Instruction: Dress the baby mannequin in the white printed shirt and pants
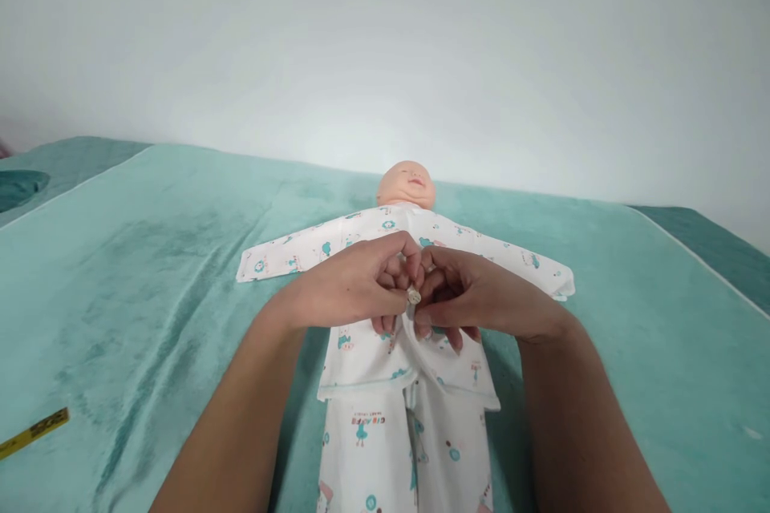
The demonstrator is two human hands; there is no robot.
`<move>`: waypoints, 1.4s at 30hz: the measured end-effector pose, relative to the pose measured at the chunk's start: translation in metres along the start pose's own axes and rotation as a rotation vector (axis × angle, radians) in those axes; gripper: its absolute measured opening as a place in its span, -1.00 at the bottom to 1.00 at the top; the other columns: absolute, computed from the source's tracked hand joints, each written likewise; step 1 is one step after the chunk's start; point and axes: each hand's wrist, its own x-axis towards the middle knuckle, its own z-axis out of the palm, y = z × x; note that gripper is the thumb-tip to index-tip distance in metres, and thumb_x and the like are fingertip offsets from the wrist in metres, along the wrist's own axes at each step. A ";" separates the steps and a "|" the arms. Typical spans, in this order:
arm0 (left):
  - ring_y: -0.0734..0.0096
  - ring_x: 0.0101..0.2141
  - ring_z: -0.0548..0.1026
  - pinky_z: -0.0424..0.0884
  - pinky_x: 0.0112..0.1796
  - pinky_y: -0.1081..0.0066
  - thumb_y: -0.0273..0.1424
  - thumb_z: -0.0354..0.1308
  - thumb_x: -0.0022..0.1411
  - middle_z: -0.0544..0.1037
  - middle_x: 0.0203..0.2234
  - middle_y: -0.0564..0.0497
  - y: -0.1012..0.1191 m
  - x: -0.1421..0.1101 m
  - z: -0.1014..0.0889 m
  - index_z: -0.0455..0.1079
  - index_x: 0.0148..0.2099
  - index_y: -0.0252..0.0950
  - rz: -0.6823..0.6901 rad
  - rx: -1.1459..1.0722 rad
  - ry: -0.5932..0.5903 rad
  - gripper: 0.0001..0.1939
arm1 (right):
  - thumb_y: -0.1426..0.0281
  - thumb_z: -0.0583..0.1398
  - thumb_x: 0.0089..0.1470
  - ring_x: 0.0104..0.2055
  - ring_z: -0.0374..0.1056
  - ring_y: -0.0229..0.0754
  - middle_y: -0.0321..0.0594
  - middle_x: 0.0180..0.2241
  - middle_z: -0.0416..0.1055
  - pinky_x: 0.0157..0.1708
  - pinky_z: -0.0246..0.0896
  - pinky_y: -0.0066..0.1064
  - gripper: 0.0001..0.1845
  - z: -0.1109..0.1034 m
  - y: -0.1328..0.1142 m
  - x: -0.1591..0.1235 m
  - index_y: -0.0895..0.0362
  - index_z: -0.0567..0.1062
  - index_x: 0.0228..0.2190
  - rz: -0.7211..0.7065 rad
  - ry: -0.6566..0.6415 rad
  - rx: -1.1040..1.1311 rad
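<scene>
A baby doll (pixel 406 184) lies on its back, dressed in a white printed shirt (pixel 366 369) with long sleeves spread to both sides. White printed trousers (pixel 366 465) cover its lower part. Over the middle of the shirt front, my left hand (pixel 366 280) pinches a small pale button (pixel 414 296) between thumb and finger. Close against it, my right hand (pixel 463 292) grips the shirt's front edge just beside the button. The fabric is pulled up into a fold there. Whether the button is through its hole I cannot tell.
A teal plush cover (pixel 180 337) lies beneath the doll, with a long crease at the left. A yellow and black strip (pixel 34 433) lies at the lower left. Behind the doll's head rises a white wall (pixel 385 56).
</scene>
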 end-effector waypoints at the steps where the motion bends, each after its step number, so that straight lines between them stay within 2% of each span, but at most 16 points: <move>1: 0.47 -0.54 0.48 0.38 -0.52 0.46 -0.55 0.05 0.06 0.44 -0.52 0.14 0.000 0.000 0.000 0.19 -0.24 -0.22 0.012 -0.013 0.001 -0.80 | 0.37 0.27 0.01 -0.62 0.36 -0.36 -0.37 -0.43 0.52 -0.69 0.10 -0.58 -0.73 -0.001 0.001 0.000 0.08 0.29 -0.28 -0.008 0.000 0.010; 7: 0.48 -0.56 0.47 0.38 -0.53 0.47 -0.55 0.07 0.10 0.42 -0.56 0.15 -0.004 0.003 0.000 0.19 -0.29 -0.24 0.074 -0.156 -0.030 -0.85 | 0.31 0.20 0.14 -0.64 0.36 -0.38 -0.31 -0.45 0.52 -0.72 0.10 -0.62 -0.80 -0.003 0.007 0.001 0.11 0.28 -0.28 -0.098 -0.002 0.087; 14: 0.47 -0.58 0.48 0.38 -0.56 0.49 -0.54 0.10 0.12 0.45 -0.59 0.12 -0.006 0.003 -0.001 0.20 -0.28 -0.27 0.083 -0.148 -0.011 -0.86 | 0.37 0.17 0.19 -0.63 0.38 -0.37 -0.32 -0.46 0.52 -0.72 0.10 -0.65 -0.87 -0.003 0.008 0.001 0.11 0.28 -0.28 -0.133 -0.016 0.112; 21: 0.49 -0.60 0.48 0.37 -0.60 0.54 -0.40 0.12 0.25 0.53 -0.56 0.06 -0.008 -0.001 -0.006 0.28 -0.21 -0.29 0.037 -0.146 -0.136 -0.91 | 0.37 0.16 0.21 -0.65 0.37 -0.38 -0.29 -0.45 0.54 -0.75 0.10 -0.66 -0.92 -0.008 0.019 0.004 0.14 0.38 -0.27 -0.203 -0.007 0.210; 28: 0.51 -0.63 0.46 0.38 -0.62 0.53 -0.34 0.17 0.25 0.48 -0.58 0.11 -0.009 0.002 -0.004 0.36 -0.21 -0.30 0.096 -0.176 0.126 -0.86 | 0.39 0.18 0.19 -0.68 0.35 -0.39 -0.25 -0.51 0.53 -0.80 0.04 -0.69 -0.85 -0.012 0.025 0.007 0.19 0.49 -0.23 -0.259 0.005 0.410; 35: 0.51 -0.61 0.48 0.41 -0.60 0.54 -0.30 0.21 0.23 0.49 -0.60 0.07 -0.008 0.004 -0.003 0.48 -0.24 -0.33 0.063 -0.133 0.157 -0.82 | 0.38 0.18 0.20 -0.69 0.34 -0.37 -0.21 -0.54 0.54 -0.81 0.05 -0.68 -0.77 -0.017 0.031 0.008 0.19 0.54 -0.14 -0.295 -0.017 0.509; 42: 0.53 -0.64 0.45 0.40 -0.61 0.54 -0.31 0.21 0.23 0.47 -0.63 0.08 -0.015 0.008 -0.005 0.53 -0.18 -0.33 0.120 -0.131 0.235 -0.80 | 0.40 0.16 0.21 -0.70 0.33 -0.38 -0.21 -0.54 0.55 -0.80 0.07 -0.68 -0.69 -0.017 0.030 0.007 0.19 0.54 -0.04 -0.310 0.008 0.541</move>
